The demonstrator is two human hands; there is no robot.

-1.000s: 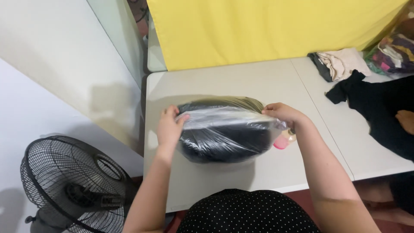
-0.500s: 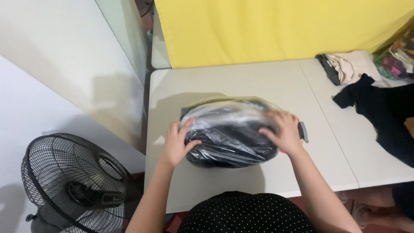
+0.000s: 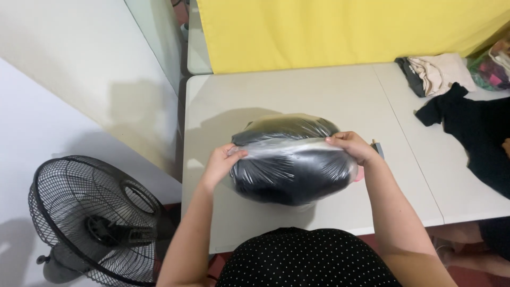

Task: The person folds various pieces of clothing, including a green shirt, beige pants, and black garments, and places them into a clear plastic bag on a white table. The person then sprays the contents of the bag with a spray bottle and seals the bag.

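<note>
A clear plastic bag stuffed with dark clothing [image 3: 289, 159] sits on the pale grey table [image 3: 297, 90] right in front of me. My left hand [image 3: 224, 162] grips the bag's left edge, pinching the plastic. My right hand [image 3: 353, 148] grips the bag's upper right edge. The bag is rounded and tilted up toward me, its lower part touching the table. A small pink object [image 3: 360, 174] peeks out below my right wrist, partly hidden.
A black garment [image 3: 478, 135] lies spread on the table at right, with folded light and dark clothes [image 3: 435, 74] behind it. A yellow panel [image 3: 340, 32] backs the table. A black floor fan [image 3: 93, 218] stands at lower left, beside the table's edge.
Both hands went from pressing flat on top of the bag to gripping its side edges, and the bag has been tipped up toward me.
</note>
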